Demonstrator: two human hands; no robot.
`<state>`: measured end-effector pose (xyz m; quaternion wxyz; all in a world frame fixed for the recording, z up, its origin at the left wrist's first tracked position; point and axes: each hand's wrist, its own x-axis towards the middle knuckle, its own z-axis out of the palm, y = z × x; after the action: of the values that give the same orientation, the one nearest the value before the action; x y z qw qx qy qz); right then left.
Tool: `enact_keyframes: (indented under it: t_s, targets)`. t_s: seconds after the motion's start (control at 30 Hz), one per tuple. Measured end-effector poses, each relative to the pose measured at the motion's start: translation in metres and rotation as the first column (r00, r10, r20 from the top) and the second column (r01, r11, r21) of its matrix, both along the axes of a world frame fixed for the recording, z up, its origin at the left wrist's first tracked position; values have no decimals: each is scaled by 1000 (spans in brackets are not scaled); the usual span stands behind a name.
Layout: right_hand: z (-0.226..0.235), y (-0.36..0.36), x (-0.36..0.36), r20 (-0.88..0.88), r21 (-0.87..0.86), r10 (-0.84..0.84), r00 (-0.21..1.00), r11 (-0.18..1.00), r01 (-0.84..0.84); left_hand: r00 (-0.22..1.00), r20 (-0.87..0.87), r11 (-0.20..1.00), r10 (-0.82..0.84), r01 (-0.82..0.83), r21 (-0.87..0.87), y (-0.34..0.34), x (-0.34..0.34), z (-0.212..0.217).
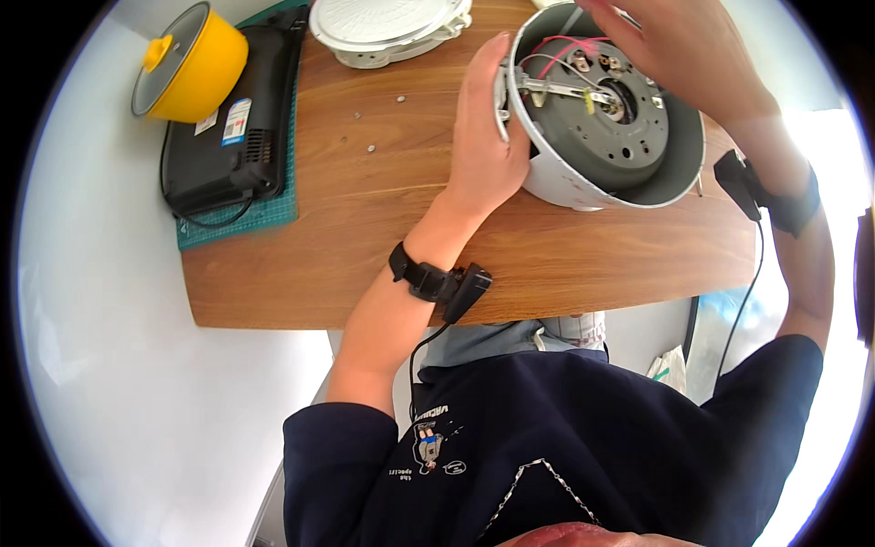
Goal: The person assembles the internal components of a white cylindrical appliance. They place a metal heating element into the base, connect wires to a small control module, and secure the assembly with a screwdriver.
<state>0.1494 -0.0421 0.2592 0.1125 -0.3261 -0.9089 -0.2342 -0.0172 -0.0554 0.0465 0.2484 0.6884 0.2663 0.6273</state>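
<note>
Round white appliance shell [583, 187], tipped on far right of brown wooden table [365, 228], open underside showing grey metal plate [602, 137] and loose red wires [561, 46]. Likely rigid, moderately heavy, slick outside; wiring fragile, so best gripped by rim. Left hand [483, 137] flat, bracing rim. Right hand [684, 55] spread over top edge; grasp unclear.
</note>
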Motion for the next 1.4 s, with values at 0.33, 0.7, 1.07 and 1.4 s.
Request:
enact_keyframes:
  t_s: [0.33, 0.7, 1.07, 1.4]
  targets:
    - [-9, 4, -121, 297, -333, 241, 924, 933, -137, 998, -59, 999, 18, -21, -47, -5, -4, -6]
    - [-84, 67, -225, 646, -538, 179, 742, 796, 277, 997, 36, 997, 65, -64, -49, -11, 1, 2]
    - [-108, 73, -239, 478, -718, 341, 810, 683, 136, 1000, -7, 995, 24, -24, -98, -11, 5, -7]
    - [-126, 85, -242, 456, -780, 428, 780, 615, 118, 998, 14, 996, 64, -63, -58, -14, 3, -4]
